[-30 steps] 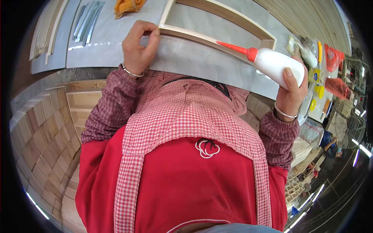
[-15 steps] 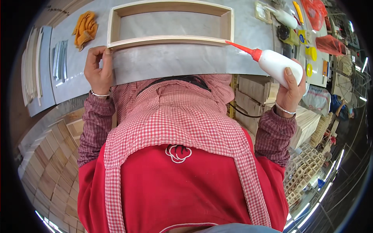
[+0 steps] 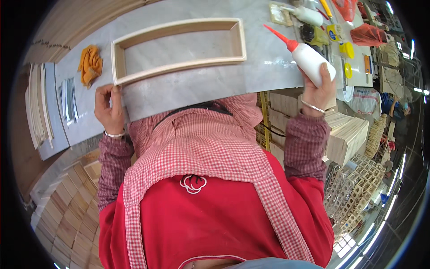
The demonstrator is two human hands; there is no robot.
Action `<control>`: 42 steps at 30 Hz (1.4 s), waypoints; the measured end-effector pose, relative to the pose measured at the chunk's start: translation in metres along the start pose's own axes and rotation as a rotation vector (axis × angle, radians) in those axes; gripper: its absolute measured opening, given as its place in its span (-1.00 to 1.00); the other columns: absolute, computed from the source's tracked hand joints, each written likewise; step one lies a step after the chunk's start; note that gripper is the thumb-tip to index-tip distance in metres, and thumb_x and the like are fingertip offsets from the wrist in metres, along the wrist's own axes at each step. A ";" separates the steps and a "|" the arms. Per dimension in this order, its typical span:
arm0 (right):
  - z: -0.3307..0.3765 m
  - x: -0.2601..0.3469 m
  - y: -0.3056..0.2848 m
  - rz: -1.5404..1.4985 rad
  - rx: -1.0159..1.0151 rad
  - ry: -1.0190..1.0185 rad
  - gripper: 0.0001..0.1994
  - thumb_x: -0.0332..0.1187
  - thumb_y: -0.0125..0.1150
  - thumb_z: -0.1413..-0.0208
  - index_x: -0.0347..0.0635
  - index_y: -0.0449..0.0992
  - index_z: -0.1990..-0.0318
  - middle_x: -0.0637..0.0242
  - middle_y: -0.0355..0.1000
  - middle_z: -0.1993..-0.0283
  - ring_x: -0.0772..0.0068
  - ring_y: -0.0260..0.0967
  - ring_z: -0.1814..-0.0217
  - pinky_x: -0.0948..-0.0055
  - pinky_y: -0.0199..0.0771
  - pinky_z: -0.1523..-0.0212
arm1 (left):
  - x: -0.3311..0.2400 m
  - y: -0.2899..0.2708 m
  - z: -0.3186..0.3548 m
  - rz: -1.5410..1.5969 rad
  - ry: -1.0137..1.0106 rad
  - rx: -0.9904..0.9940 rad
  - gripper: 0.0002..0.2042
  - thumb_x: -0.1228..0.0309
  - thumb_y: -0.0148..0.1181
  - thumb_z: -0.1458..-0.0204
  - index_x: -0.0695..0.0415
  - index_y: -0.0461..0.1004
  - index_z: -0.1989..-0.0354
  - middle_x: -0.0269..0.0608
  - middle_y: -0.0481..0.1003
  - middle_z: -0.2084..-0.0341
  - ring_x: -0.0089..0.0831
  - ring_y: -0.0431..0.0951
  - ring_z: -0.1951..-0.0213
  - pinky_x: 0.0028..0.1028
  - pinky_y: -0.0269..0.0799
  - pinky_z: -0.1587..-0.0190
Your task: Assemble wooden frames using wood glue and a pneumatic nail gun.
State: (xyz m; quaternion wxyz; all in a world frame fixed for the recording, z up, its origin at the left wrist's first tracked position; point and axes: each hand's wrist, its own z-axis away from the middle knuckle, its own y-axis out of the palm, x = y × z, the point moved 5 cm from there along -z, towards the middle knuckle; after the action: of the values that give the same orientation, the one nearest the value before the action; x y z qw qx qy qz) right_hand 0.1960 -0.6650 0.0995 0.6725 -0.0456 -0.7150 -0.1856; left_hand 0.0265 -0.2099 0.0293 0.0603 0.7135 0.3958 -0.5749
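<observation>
A shallow rectangular wooden frame (image 3: 179, 67) lies on the grey marbled tabletop (image 3: 192, 87). My left hand (image 3: 110, 106) pinches its near left corner between thumb and fingers. In my right hand (image 3: 320, 89) is a white squeeze bottle (image 3: 315, 66) with a long red nozzle, my fingers wrapped round its body. The bottle is tilted, nozzle pointing up and to the left, and its tip is apart from the frame's right end.
An orange cloth (image 3: 90, 66) lies left of the frame, with thin strips (image 3: 68, 101) nearby. At the back right are another white bottle (image 3: 309, 16), yellow lids (image 3: 346, 50) and a red plastic bag (image 3: 368, 34). Stacked wooden pieces (image 3: 67, 215) stand low at the left.
The bottle's red tip has come away from the frame's near right corner, and the nozzle now points more upward. My left hand still holds the near left corner.
</observation>
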 end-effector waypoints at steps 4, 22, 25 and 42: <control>-0.028 -0.028 -0.008 -0.117 -0.174 -0.088 -0.50 -0.35 0.25 0.03 -0.38 0.24 -0.04 -0.01 0.29 0.05 0.22 0.35 0.11 0.48 0.41 0.10 | -0.006 0.000 0.004 0.000 -0.005 0.013 -0.94 0.50 0.07 -0.06 0.23 0.39 0.35 -0.30 0.41 0.48 -0.55 0.32 0.46 -0.62 0.28 0.31; -0.025 0.123 -0.252 1.638 -0.666 -0.355 -0.40 0.07 0.19 0.11 -0.23 0.42 0.02 0.13 0.42 0.04 0.14 0.36 0.03 0.31 0.32 0.00 | 0.006 0.005 0.005 0.042 0.001 0.140 -0.93 0.49 0.02 -0.11 0.22 0.37 0.33 -0.26 0.40 0.45 -0.51 0.36 0.41 -0.58 0.31 0.27; -0.007 0.135 -0.306 1.818 -0.811 -0.005 -0.28 0.23 0.13 0.16 -0.24 0.43 0.01 0.08 0.41 0.00 0.10 0.35 -0.02 0.26 0.31 -0.03 | 0.009 0.009 0.009 0.061 -0.027 0.146 -0.93 0.49 0.01 -0.11 0.23 0.37 0.34 -0.26 0.39 0.45 -0.50 0.36 0.41 -0.57 0.31 0.27; 0.020 0.172 -0.167 1.516 -0.324 -0.463 -0.49 -0.12 0.29 0.10 -0.19 0.42 0.00 0.18 0.39 -0.01 0.21 0.32 -0.03 0.34 0.29 -0.05 | -0.054 -0.033 -0.020 -0.199 0.265 0.095 -0.90 0.54 0.05 -0.02 0.22 0.39 0.28 -0.16 0.43 0.30 -0.36 0.41 0.25 -0.45 0.32 0.11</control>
State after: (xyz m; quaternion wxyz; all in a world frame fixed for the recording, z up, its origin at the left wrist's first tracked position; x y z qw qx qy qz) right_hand 0.1086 -0.8444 0.2331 0.4355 -0.6520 -0.5749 0.2339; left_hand 0.0198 -0.2033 0.0946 -0.0834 0.7425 0.4414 -0.4969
